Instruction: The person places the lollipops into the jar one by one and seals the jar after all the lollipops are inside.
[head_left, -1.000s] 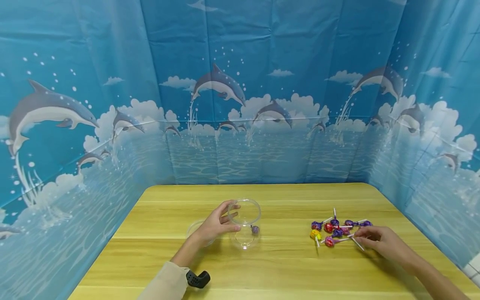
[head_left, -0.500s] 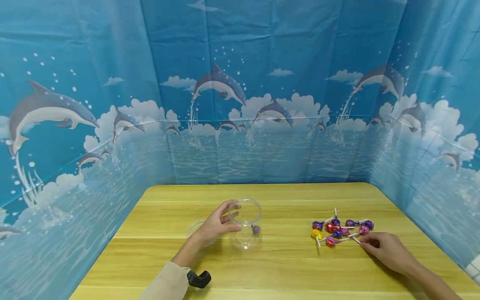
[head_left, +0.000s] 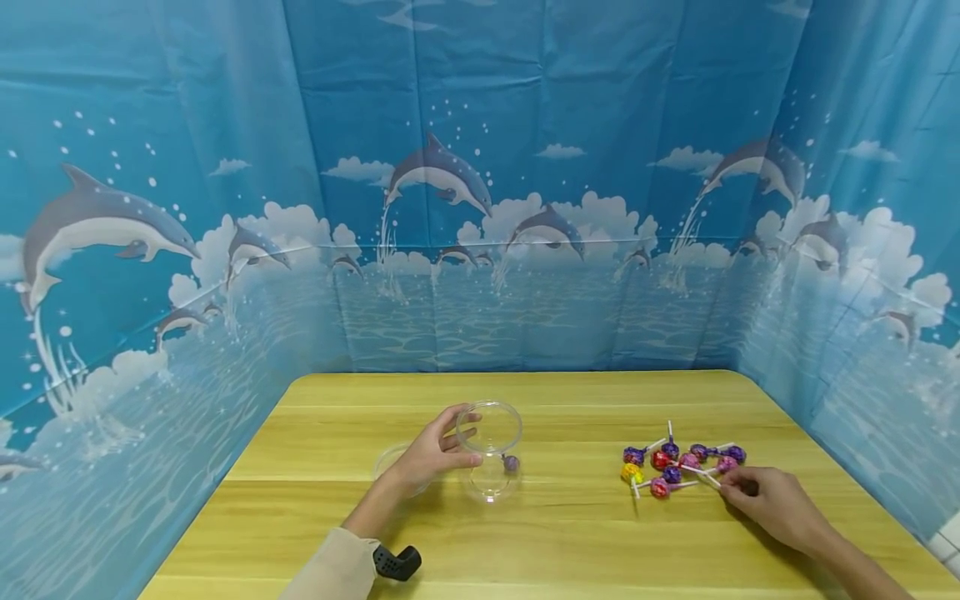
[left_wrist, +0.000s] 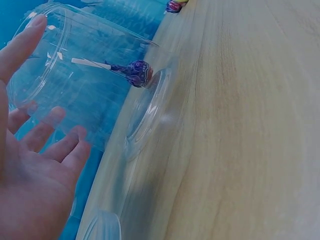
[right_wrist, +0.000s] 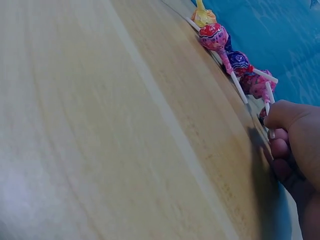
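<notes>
My left hand [head_left: 431, 461] holds a clear plastic jar [head_left: 489, 429] that stands on the table, thumb and fingers spread round its near side. Inside the jar lies a purple-wrapped lollipop [left_wrist: 139, 73], its white stick pointing up toward the mouth. Over at the right, my right hand [head_left: 776, 504] pinches a white stick between thumb and forefinger. That stick leads toward a pink-wrapped lollipop [right_wrist: 260, 86] at the edge of a loose pile. The other fingers of this hand are curled under.
Several wrapped lollipops lie in the pile, among them a yellow one [head_left: 632, 473], a red one [head_left: 661, 460] and a purple one [head_left: 633, 455]. A clear round lid [head_left: 386, 458] lies partly behind the left hand. Dolphin-printed curtains [head_left: 480, 317] border the wooden table [head_left: 570, 542].
My right hand has drawn back slightly toward me and now pinches a stick; some lollipops in the pile have shifted. The left hand and jar stay put.
</notes>
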